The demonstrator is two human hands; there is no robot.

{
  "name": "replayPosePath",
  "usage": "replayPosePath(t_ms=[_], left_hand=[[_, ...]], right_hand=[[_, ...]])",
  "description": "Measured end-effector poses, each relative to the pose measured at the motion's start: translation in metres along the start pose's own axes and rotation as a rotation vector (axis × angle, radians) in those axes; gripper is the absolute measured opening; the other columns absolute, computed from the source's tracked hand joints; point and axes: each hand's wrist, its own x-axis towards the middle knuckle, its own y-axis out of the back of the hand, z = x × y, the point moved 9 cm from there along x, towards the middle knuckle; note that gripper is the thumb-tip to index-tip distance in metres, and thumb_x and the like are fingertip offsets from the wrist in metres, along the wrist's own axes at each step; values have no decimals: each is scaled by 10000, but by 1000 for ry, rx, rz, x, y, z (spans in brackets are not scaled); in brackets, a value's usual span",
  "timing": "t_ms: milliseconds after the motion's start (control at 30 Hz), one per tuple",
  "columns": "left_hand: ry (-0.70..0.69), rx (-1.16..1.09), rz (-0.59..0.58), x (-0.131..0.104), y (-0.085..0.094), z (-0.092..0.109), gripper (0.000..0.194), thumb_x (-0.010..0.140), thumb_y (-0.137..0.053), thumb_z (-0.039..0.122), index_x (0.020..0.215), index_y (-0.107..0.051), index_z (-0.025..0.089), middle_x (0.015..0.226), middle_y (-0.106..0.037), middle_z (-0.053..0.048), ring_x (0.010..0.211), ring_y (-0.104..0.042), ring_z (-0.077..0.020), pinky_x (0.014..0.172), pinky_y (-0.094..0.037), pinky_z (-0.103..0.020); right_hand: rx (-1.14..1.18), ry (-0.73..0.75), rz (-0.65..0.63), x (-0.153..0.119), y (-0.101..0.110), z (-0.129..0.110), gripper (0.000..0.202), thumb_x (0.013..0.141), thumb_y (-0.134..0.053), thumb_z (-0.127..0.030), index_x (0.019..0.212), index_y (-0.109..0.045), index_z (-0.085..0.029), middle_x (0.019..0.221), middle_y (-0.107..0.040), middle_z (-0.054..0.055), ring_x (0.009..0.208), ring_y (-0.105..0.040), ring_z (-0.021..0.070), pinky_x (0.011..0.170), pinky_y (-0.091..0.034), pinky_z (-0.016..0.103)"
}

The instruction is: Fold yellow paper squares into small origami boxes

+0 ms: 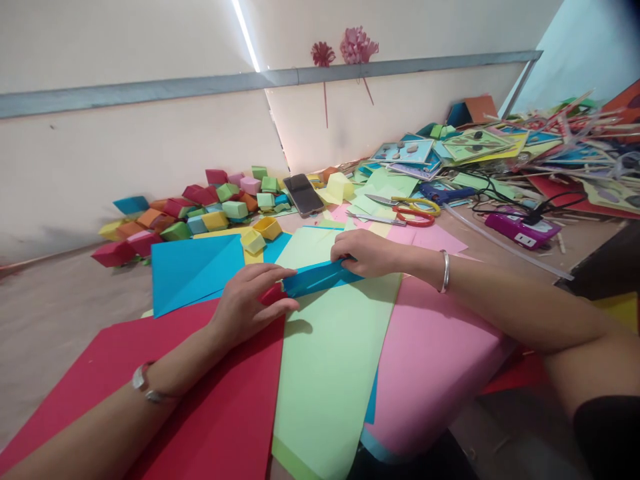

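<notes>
A folded strip of blue paper point(320, 279) slants above a light green sheet. Its right end is pinched in my right hand point(367, 253), whose fingers are curled closed. At the strip's left end is my left hand point(253, 297), fingers stretched out and thumb apart below; the fingertips reach the strip's upper edge, and whether they press on it I cannot tell. Under the hands lie large sheets: red paper point(215, 393), light green paper point(330, 373) and pink paper point(430, 353). A blue sheet point(197, 267) with a diagonal crease lies beyond my left hand.
Small folded paper boxes point(175, 210) in several colours pile up at back left. A phone point(303, 195), red-handled scissors point(415, 217), yellow-handled scissors point(417, 203), a blue glue gun point(447, 193) and a purple power strip point(523, 228) lie behind. Card pieces and sticks point(560, 143) clutter the right.
</notes>
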Motion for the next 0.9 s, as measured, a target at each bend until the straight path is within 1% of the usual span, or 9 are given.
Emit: replayPosePath(t_ms=[67,133,233,300,433,567,700,800,900], left_hand=[[1,14,30,-1,2,0,471,852,-546,650,996,-735,244,967,-759,-95,892,-700,-268,792,-571,-385],[6,29,45,-1,3,1,354,896,-555,535,923,-744,237,911,-767,-85,841,-708,-246,747,-575,-359],[8,37,72,1,6,2,308,920,-539,434,816,-739,224,835,-765,-74,774,-707,-220,693,-571,-325],[-1,39,73,2,6,4,301,919,-539,415,798,-731,218,824,-764,-72,766,-707,-218,675,-567,-316],[-17,53,58,3,5,6,295,926,-513,379,785,-710,210,810,-762,-72,757,-700,-218,653,-552,-308],[17,66,1,4,0,4,292,932,-468,360,786,-671,209,798,-746,-70,741,-680,-216,620,-522,-302],[29,68,-17,6,-3,3,258,929,-446,327,795,-627,202,772,-714,-65,713,-647,-209,605,-491,-297],[28,20,-53,7,-4,5,238,929,-447,311,795,-607,197,766,-684,-55,703,-620,-194,604,-479,-283],[18,-31,-53,8,-1,10,240,926,-497,354,808,-612,178,802,-665,-62,738,-611,-194,630,-485,-284]], right_hand=[[14,9,11,0,-1,-2,249,753,-522,-31,896,-705,-120,891,-668,104,822,-570,194,715,-401,281],[13,14,-3,1,-4,-4,251,759,-529,-35,910,-710,-122,884,-662,101,812,-565,192,713,-403,280],[-7,10,-38,1,-11,-3,258,786,-539,-41,941,-724,-132,879,-643,95,810,-556,187,716,-398,275],[-18,7,-34,2,-13,-3,231,816,-555,-64,944,-732,-139,886,-627,94,820,-550,185,720,-395,272],[6,10,-10,2,-12,-5,137,878,-596,-186,888,-724,-139,879,-608,86,810,-533,175,709,-383,264],[-25,-36,-43,3,-13,-7,232,929,-501,-159,802,-694,-134,838,-610,73,774,-512,160,666,-341,260],[-92,-124,-57,3,-13,-4,251,949,-497,-193,788,-677,-125,868,-628,86,806,-520,172,629,-303,266],[-123,-112,-68,4,-13,-7,252,958,-497,-206,808,-680,-121,868,-633,87,803,-524,170,636,-297,265],[-139,-84,-67,4,-15,-12,252,963,-496,-218,825,-682,-119,875,-634,92,814,-529,174,625,-283,266]])
